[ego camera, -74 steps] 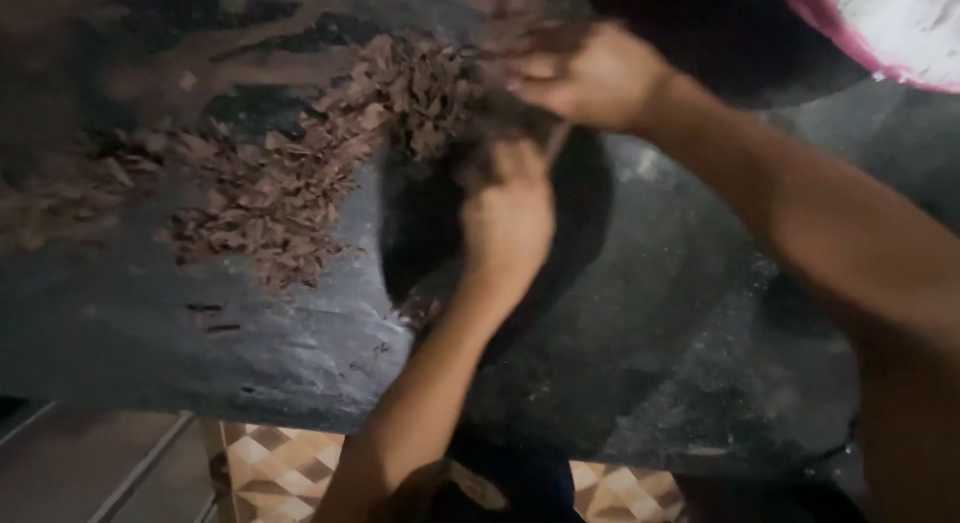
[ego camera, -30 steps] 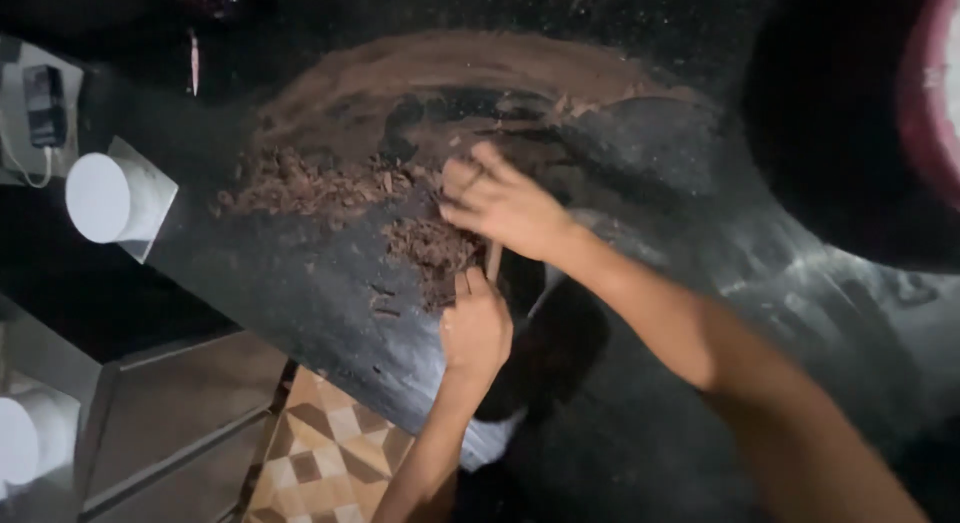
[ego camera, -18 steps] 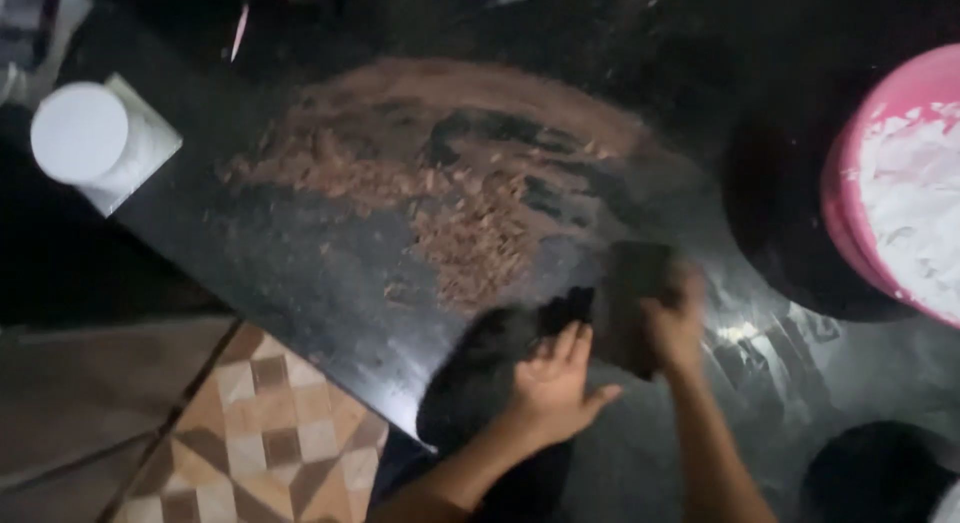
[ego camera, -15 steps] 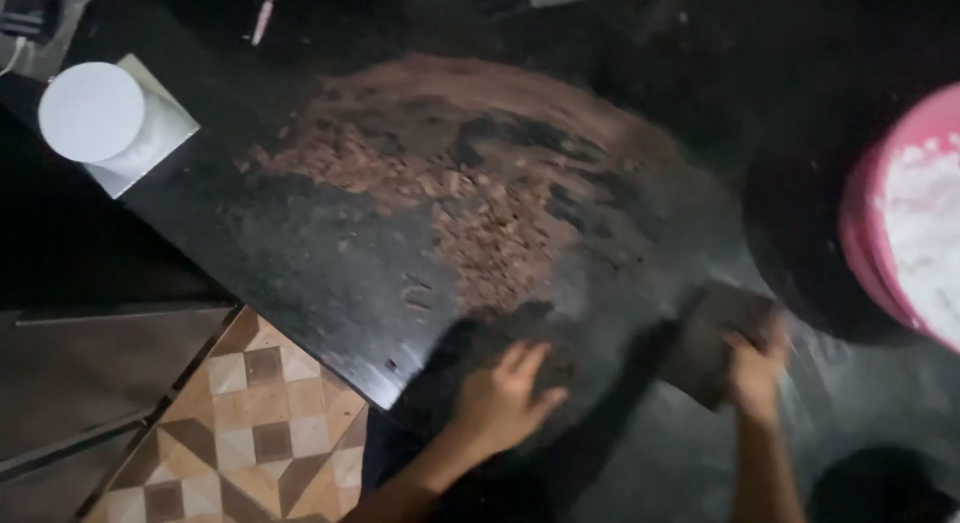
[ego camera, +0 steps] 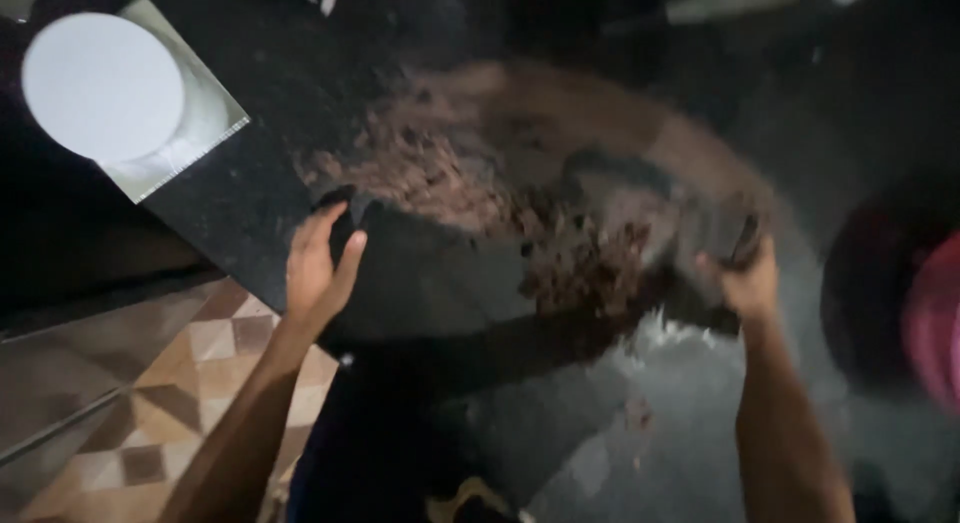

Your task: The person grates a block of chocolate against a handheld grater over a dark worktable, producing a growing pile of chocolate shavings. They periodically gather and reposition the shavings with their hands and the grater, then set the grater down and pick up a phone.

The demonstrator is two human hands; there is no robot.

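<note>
A spread of brown crumbly chocolate-like bits [ego camera: 480, 193] lies on a dark stone counter [ego camera: 240, 213]. My left hand [ego camera: 320, 263] rests near the counter's front edge, fingers curled around a small dark scraper-like piece at the left end of the pile. My right hand [ego camera: 742, 278] grips a dark flat scraper [ego camera: 725, 233] at the right side of the spread. The picture is blurred by motion.
A white round lid on a clear square container [ego camera: 125, 98] sits at the far left corner of the counter. A pink bowl [ego camera: 935, 323] shows at the right edge. Below the counter is a patterned tile floor [ego camera: 150, 403].
Both hands have moved apart: the left one went left to the pile's edge, and the right one, still holding the scraper, moved up to the pile's right side. The view has shifted closer.
</note>
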